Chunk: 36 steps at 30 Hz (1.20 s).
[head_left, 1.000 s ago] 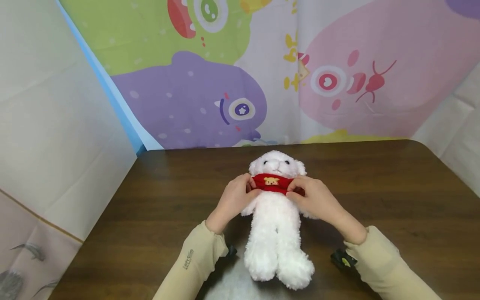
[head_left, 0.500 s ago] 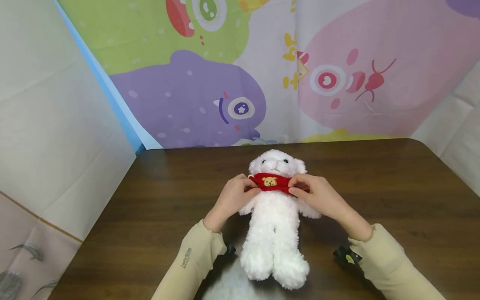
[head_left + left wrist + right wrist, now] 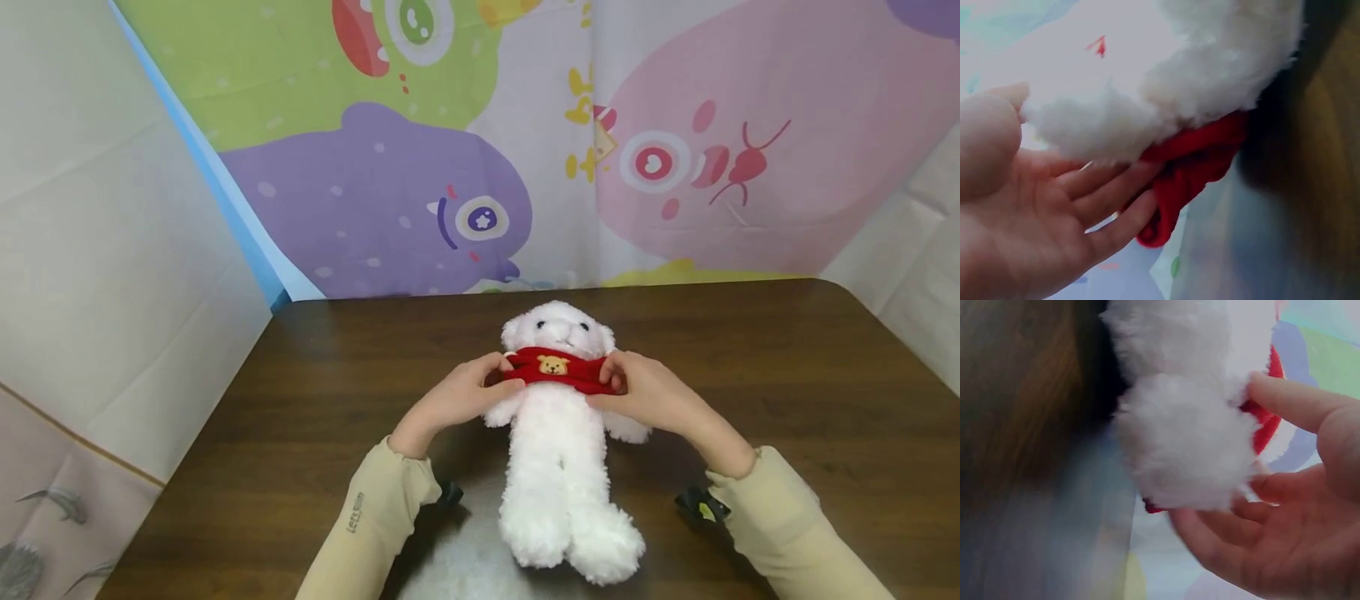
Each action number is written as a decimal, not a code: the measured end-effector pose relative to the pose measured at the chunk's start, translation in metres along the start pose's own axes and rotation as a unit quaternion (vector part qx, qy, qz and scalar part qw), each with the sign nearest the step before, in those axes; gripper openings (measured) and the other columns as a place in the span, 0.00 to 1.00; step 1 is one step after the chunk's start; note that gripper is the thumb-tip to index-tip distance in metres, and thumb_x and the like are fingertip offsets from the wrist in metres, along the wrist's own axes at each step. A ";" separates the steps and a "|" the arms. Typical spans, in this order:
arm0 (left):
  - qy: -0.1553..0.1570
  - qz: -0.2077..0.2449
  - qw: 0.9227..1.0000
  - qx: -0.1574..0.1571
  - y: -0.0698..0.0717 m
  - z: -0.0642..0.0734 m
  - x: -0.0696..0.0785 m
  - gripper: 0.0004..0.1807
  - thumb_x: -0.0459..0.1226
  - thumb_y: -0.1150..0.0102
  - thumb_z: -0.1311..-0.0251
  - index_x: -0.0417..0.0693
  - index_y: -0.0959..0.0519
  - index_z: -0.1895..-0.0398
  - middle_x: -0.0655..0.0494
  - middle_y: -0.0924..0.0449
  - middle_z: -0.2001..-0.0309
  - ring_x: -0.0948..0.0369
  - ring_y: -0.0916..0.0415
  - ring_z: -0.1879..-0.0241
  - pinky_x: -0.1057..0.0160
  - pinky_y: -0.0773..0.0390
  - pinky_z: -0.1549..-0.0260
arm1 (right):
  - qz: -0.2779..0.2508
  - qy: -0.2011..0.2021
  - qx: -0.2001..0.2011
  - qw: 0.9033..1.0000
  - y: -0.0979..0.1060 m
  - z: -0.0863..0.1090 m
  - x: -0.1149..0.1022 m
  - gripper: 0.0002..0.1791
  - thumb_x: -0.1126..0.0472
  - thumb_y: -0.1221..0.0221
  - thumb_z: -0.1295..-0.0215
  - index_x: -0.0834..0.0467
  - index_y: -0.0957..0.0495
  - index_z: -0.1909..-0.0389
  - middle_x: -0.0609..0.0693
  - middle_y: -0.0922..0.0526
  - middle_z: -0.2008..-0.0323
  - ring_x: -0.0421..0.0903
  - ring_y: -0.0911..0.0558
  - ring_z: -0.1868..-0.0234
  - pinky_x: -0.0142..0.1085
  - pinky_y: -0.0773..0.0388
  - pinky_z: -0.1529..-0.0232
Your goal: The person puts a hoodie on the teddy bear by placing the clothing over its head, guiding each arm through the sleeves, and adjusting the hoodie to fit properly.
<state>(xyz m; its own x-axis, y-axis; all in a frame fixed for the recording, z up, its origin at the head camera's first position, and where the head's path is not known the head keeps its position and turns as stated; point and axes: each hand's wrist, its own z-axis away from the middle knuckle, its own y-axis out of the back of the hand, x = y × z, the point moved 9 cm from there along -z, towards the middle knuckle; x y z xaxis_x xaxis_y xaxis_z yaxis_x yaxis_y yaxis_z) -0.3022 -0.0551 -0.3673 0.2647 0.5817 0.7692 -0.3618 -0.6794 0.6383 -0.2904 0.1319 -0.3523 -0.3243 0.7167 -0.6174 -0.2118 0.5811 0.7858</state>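
A white plush bear (image 3: 558, 450) lies on its back, head towards the wall. Across its neck and upper chest runs a red garment (image 3: 540, 382) with a yellow bear face on it. My left hand (image 3: 457, 398) holds the garment's left end, thumb below and fingers above. In the left wrist view its fingertips are against the red cloth (image 3: 1194, 162), with white fur over some of them. My right hand (image 3: 652, 396) grips the other end with bent fingers. In the right wrist view, white fur (image 3: 1185, 444) hides part of its fingers and most of the cloth.
The dark wooden table (image 3: 337, 425) carries the bear, with a pale glossy patch (image 3: 457, 558) near its front. Behind the table hangs a cartoon-printed cloth (image 3: 375, 208). Black wrist devices (image 3: 701, 506) sit under both sleeves.
The hands have spread slightly apart, and the red garment between them shows wider. The bear has shifted a little to the right, its legs swinging right.
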 end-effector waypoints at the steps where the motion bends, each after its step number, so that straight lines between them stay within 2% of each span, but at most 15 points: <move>1: 0.000 0.012 1.000 -0.013 0.001 0.001 0.000 0.11 0.47 0.49 0.39 0.50 0.28 0.60 0.54 0.27 0.65 0.59 0.32 0.66 0.63 0.29 0.67 | -0.010 -0.008 -0.016 1.000 -0.002 0.000 0.003 0.20 0.52 0.35 0.49 0.62 0.31 0.65 0.51 0.27 0.72 0.44 0.30 0.72 0.34 0.31 0.71; 5: 0.002 0.066 0.996 -0.066 0.003 0.004 -0.005 0.16 0.44 0.52 0.37 0.48 0.28 0.50 0.51 0.29 0.50 0.57 0.33 0.52 0.57 0.30 0.51 | -0.069 -0.035 -0.071 0.994 -0.011 0.000 0.013 0.30 0.49 0.36 0.48 0.65 0.36 0.55 0.58 0.27 0.61 0.48 0.28 0.63 0.37 0.26 0.64; 7: 0.003 0.093 0.991 -0.098 0.002 0.006 -0.009 0.18 0.42 0.52 0.37 0.46 0.30 0.45 0.50 0.31 0.46 0.56 0.34 0.48 0.56 0.31 0.47 | -0.104 -0.048 -0.089 0.989 -0.014 0.000 0.017 0.32 0.49 0.37 0.48 0.65 0.40 0.52 0.61 0.29 0.56 0.52 0.27 0.58 0.40 0.24 0.60; 10: -0.005 0.114 0.983 -0.146 -0.002 0.010 -0.013 0.22 0.39 0.47 0.40 0.44 0.33 0.42 0.48 0.32 0.45 0.55 0.33 0.47 0.58 0.30 0.48 | -0.147 -0.072 -0.100 0.981 -0.018 -0.001 0.026 0.33 0.50 0.38 0.46 0.65 0.42 0.50 0.62 0.31 0.52 0.54 0.29 0.52 0.40 0.25 0.55; 12: -0.015 0.124 0.978 -0.168 -0.006 0.013 -0.013 0.23 0.38 0.45 0.42 0.44 0.33 0.42 0.48 0.32 0.46 0.55 0.33 0.49 0.60 0.28 0.51 | -0.174 -0.083 -0.108 0.975 -0.021 -0.001 0.029 0.32 0.51 0.38 0.45 0.65 0.43 0.49 0.61 0.31 0.54 0.53 0.30 0.53 0.39 0.26 0.56; 15: -0.030 0.135 0.972 -0.190 -0.012 0.014 -0.011 0.25 0.37 0.41 0.45 0.47 0.34 0.44 0.49 0.32 0.47 0.55 0.33 0.49 0.61 0.27 0.53 | -0.201 -0.094 -0.123 0.967 -0.026 0.000 0.035 0.31 0.52 0.40 0.44 0.65 0.44 0.49 0.58 0.33 0.56 0.50 0.33 0.54 0.35 0.28 0.58; 19: -0.036 0.165 0.964 -0.206 -0.021 0.013 -0.009 0.26 0.36 0.39 0.47 0.51 0.35 0.45 0.53 0.37 0.43 0.55 0.36 0.44 0.60 0.27 0.52 | -0.235 -0.091 -0.138 0.958 -0.031 0.000 0.038 0.29 0.53 0.43 0.41 0.65 0.45 0.49 0.58 0.34 0.57 0.50 0.34 0.54 0.36 0.30 0.58; 22: -0.044 0.186 0.960 -0.205 -0.025 0.011 -0.008 0.28 0.34 0.39 0.48 0.53 0.37 0.44 0.55 0.41 0.39 0.54 0.38 0.41 0.59 0.27 0.51 | -0.258 -0.094 -0.136 0.952 -0.032 0.000 0.039 0.27 0.55 0.45 0.39 0.65 0.47 0.49 0.59 0.34 0.57 0.51 0.33 0.55 0.36 0.31 0.58; 25: -0.059 0.197 0.960 -0.188 -0.027 0.007 -0.005 0.30 0.32 0.39 0.48 0.53 0.38 0.41 0.55 0.43 0.38 0.55 0.39 0.41 0.60 0.27 0.51 | -0.290 -0.104 -0.122 0.943 -0.031 0.000 0.041 0.25 0.57 0.48 0.37 0.64 0.48 0.48 0.60 0.35 0.55 0.50 0.33 0.54 0.36 0.32 0.58; 29: -0.081 0.213 0.964 -0.140 -0.021 0.001 0.001 0.31 0.31 0.40 0.48 0.49 0.39 0.40 0.51 0.41 0.39 0.53 0.39 0.43 0.59 0.26 0.52 | -0.356 -0.121 -0.092 0.922 -0.027 -0.001 0.040 0.20 0.56 0.51 0.35 0.60 0.47 0.49 0.59 0.37 0.50 0.46 0.29 0.57 0.33 0.28 0.59; 32: -0.094 0.212 0.968 -0.096 -0.014 -0.002 0.005 0.29 0.31 0.41 0.48 0.49 0.39 0.42 0.50 0.40 0.41 0.53 0.39 0.44 0.58 0.27 0.52 | -0.394 -0.121 -0.072 0.908 -0.024 -0.002 0.034 0.17 0.53 0.53 0.34 0.57 0.45 0.52 0.55 0.36 0.51 0.41 0.25 0.63 0.30 0.25 0.62; 34: -0.102 0.205 0.971 -0.073 -0.010 -0.004 0.007 0.27 0.31 0.41 0.48 0.48 0.39 0.44 0.50 0.39 0.42 0.53 0.40 0.44 0.58 0.28 0.52 | -0.405 -0.116 -0.058 0.905 -0.021 -0.002 0.030 0.16 0.52 0.53 0.33 0.56 0.44 0.52 0.53 0.34 0.54 0.39 0.24 0.65 0.29 0.25 0.64; 36: -0.107 0.208 0.970 -0.061 -0.008 -0.005 0.008 0.26 0.30 0.41 0.47 0.47 0.39 0.46 0.49 0.38 0.43 0.53 0.40 0.44 0.58 0.28 0.52 | -0.404 -0.114 -0.044 0.906 -0.019 -0.001 0.026 0.17 0.51 0.54 0.33 0.56 0.43 0.52 0.51 0.34 0.56 0.38 0.25 0.65 0.29 0.26 0.64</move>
<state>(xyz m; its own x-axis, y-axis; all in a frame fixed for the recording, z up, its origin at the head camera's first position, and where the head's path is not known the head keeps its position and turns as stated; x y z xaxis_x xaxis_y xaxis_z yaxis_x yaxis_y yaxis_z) -0.3012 -0.0429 -0.3664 0.2480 0.1544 0.9564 -0.5761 -0.7702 0.2738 -0.2961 0.1393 -0.3830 0.1663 0.1367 -0.9766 -0.3714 0.9261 0.0664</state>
